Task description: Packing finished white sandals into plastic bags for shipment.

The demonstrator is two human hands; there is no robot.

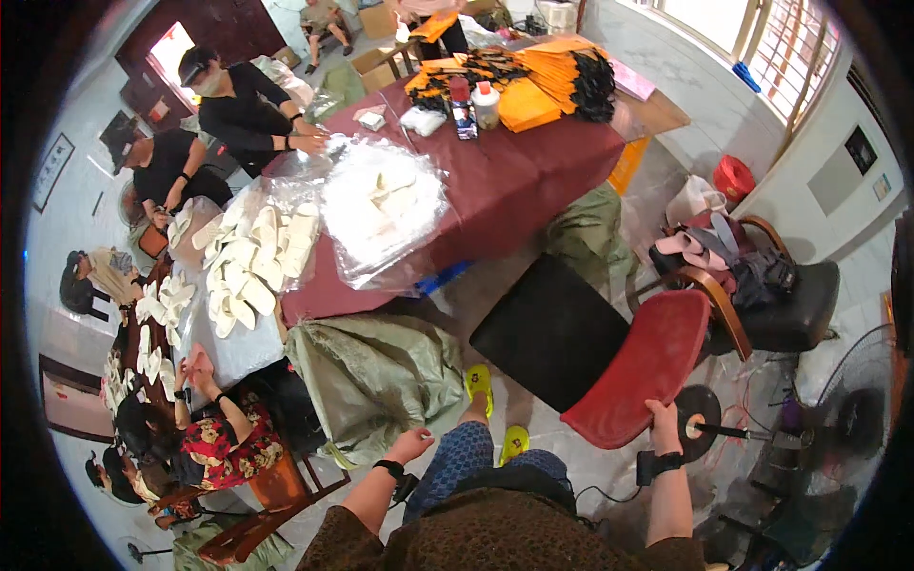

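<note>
Though gripping, right hand point(664, 419) fingertips hidden.

Clear plastic bags point(381, 205) full of pale insoles sprawl over the near half of the maroon-covered worktop point(533, 181), and another crinkled clear bag point(286, 238) lies just beside them on its left with more insoles heaped on it. Toward the far end stand a white bottle point(486, 105) with a red cap and a small dark carton point(464, 119) next to it, with a small white packet point(371, 120) further left. Brown cardboard boxes point(376, 65) sit on the floor beyond the worktop, and a dark framed sign point(862, 149) hangs on the right wall
</note>
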